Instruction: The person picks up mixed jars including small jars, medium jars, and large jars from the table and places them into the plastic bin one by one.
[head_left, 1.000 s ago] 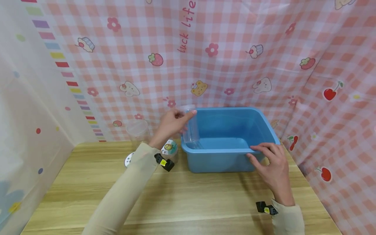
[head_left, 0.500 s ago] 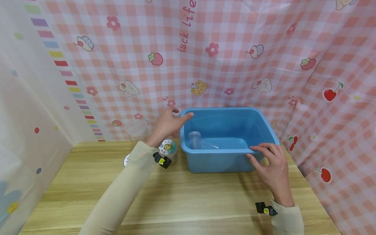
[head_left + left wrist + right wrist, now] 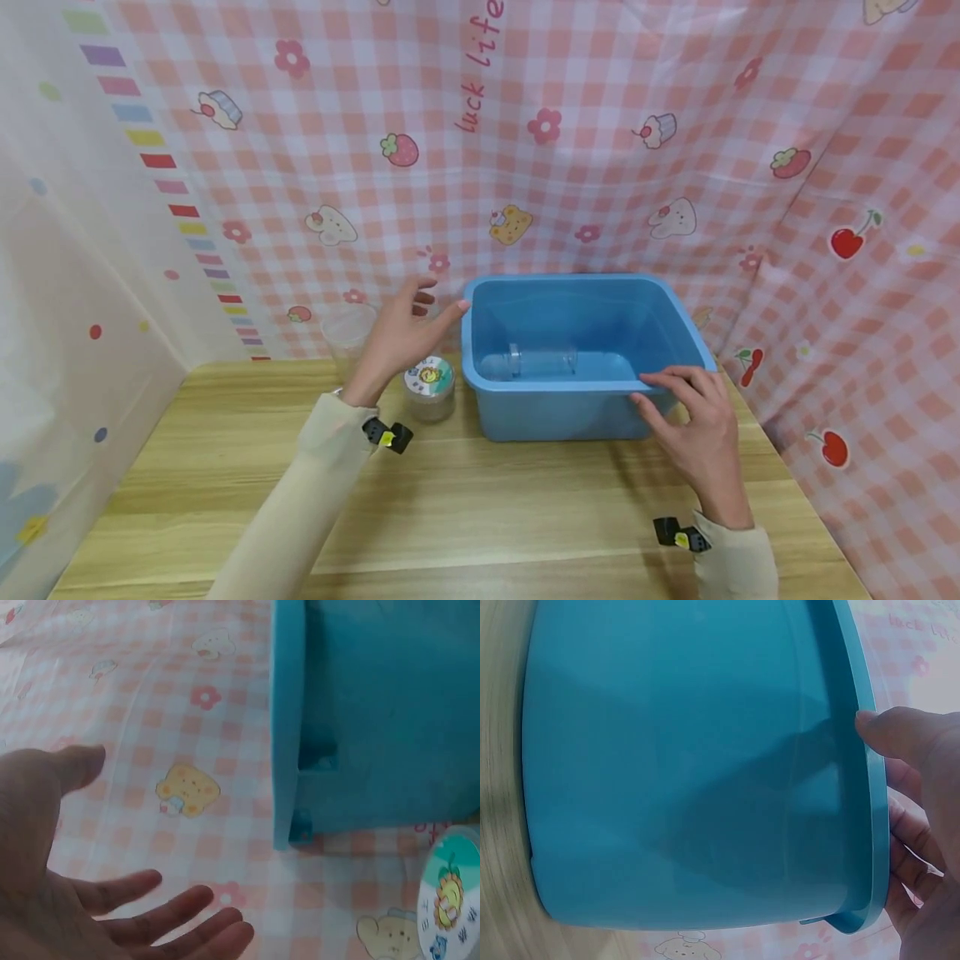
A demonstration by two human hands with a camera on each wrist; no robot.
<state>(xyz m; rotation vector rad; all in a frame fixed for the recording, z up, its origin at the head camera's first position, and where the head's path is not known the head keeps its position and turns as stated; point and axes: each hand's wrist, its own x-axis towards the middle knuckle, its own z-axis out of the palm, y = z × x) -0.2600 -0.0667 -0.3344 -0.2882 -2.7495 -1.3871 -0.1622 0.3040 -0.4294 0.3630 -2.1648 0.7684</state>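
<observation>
A blue plastic basin stands near the back of the table. My right hand pinches its front right rim, thumb outside and fingers over the inner side, as the right wrist view also shows. Inside the basin a clear plastic jar lies on its side, left of the middle. My left hand hovers just left of the basin, fingers spread and holding nothing. Below it stands a short clear jar with a sunflower sticker on its lid. A taller clear jar stands behind the left wrist, partly hidden.
The wooden table stretches toward me in front of the basin. Pink checked cloth hangs right behind the basin, and more hangs on the right. A pale curtain borders the left side.
My left hand has let go of a clear jar, which dropped into the basin and now lies on its side. The hand has drawn back left; the right hand stays on the rim.
</observation>
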